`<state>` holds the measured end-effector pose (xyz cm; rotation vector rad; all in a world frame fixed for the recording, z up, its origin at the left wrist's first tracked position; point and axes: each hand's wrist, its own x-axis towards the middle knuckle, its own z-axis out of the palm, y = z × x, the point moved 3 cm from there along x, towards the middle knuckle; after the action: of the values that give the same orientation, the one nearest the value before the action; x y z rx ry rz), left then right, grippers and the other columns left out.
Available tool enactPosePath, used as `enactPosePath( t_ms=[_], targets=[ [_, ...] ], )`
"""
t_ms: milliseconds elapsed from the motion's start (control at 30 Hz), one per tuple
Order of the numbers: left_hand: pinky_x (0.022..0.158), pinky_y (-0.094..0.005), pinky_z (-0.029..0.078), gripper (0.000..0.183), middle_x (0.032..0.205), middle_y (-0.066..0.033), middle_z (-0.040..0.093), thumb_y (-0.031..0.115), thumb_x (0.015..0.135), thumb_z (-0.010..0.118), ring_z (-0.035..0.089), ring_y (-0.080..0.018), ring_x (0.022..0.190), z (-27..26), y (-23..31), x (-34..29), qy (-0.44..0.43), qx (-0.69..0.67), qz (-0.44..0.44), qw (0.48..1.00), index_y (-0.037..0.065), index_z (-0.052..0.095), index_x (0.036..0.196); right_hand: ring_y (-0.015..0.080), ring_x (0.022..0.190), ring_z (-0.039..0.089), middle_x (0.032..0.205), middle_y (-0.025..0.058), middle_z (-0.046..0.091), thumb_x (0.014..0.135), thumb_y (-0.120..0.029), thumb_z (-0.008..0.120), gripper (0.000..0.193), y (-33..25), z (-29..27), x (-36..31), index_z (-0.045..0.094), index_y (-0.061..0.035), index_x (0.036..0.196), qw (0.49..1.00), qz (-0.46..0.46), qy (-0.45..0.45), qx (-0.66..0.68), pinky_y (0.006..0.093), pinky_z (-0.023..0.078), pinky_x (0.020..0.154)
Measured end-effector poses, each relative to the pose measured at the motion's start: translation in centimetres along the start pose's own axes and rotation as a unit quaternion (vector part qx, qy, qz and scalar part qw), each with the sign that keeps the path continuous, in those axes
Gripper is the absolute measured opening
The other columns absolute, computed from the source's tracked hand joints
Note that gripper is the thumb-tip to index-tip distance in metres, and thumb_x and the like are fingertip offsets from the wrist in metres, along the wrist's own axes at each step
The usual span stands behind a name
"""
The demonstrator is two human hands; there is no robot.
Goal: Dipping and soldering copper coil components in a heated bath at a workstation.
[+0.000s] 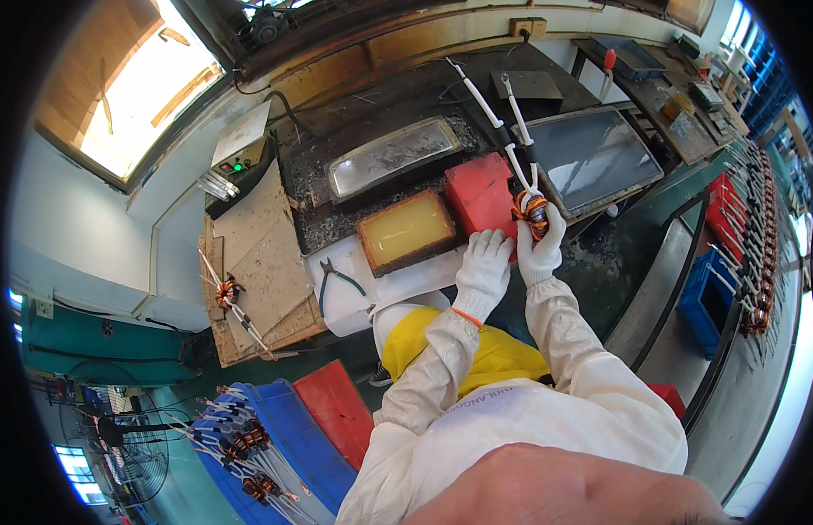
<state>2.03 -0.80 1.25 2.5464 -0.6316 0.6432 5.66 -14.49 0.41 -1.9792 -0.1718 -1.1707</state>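
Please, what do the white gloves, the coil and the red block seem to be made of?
White gloves: likely knitted fabric; matte, softly wrinkled. Coil: glossy orange strands suggest enamelled copper wire; its dark parts are unclear. Red block: perhaps plastic or painted metal; flat, solid-coloured faces.

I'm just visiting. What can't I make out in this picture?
All in the head view:
Left hand's palm: hidden by the back of the hand.
Right hand's palm: partly hidden by the wire coil it holds.
Fan blades: too dim and small behind the cage.
Beyond the bright window: washed out by glare.
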Motion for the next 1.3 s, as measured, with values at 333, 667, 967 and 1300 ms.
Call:
enactPosePath(
  t_ms=[333, 667, 967, 1300],
  targets=[
    [0.112, -0.0519, 0.045, 0.047, 0.134, -0.0133, 0.063, 0.014, 0.082, 0.071, 0.056, -0.0377, 0.129, 0.1, -0.1, -0.1, 0.006, -0.013, -0.002, 1.0, 0.009, 0.065, 0.128, 0.0365, 0.117, 0.065, 0.132, 0.0202, 0.06, 0.085, 0.001, 0.081, 0.069, 0.3, 0.0, 0.0, 0.047, -0.0079, 0.146, 0.999, 0.018, 0.001, 0.027, 0.0411, 0.054, 0.099],
    [0.114, -0.0523, 0.044, 0.042, 0.137, -0.0133, 0.063, 0.014, 0.086, 0.069, 0.056, -0.0377, 0.131, -0.1, -0.4, 0.0, -0.021, -0.024, -0.005, 0.999, 0.01, 0.064, 0.128, 0.0143, 0.107, 0.063, 0.126, 0.0085, 0.062, 0.091, 0.007, 0.066, 0.056, 1.3, -2.8, 3.6, 0.052, -0.0038, 0.144, 0.914, 0.314, -0.052, 0.252, 0.0274, 0.056, 0.089],
    [0.112, -0.0507, 0.046, 0.037, 0.134, -0.0157, 0.067, 0.012, 0.087, 0.069, 0.059, -0.0395, 0.127, -0.5, -0.3, 0.3, -0.005, -0.045, 0.005, 0.999, 0.009, 0.066, 0.123, 0.0222, 0.115, 0.065, 0.126, 0.0121, 0.066, 0.085, 0.002, 0.07, 0.053, 8.2, -12.2, 5.5, 0.061, -0.0035, 0.137, 0.959, 0.267, -0.088, 0.035, 0.0331, 0.051, 0.104],
    [0.116, -0.0502, 0.043, 0.04, 0.138, -0.015, 0.067, 0.015, 0.089, 0.07, 0.057, -0.0383, 0.133, 0.1, -0.9, 0.0, -0.03, -0.05, -0.012, 0.998, 0.01, 0.068, 0.129, 0.0361, 0.113, 0.066, 0.121, 0.0183, 0.067, 0.084, -0.006, 0.07, 0.054, 14.2, -19.9, 5.1, 0.062, -0.012, 0.137, 0.934, 0.246, -0.167, -0.198, 0.0423, 0.052, 0.1]
  ],
)
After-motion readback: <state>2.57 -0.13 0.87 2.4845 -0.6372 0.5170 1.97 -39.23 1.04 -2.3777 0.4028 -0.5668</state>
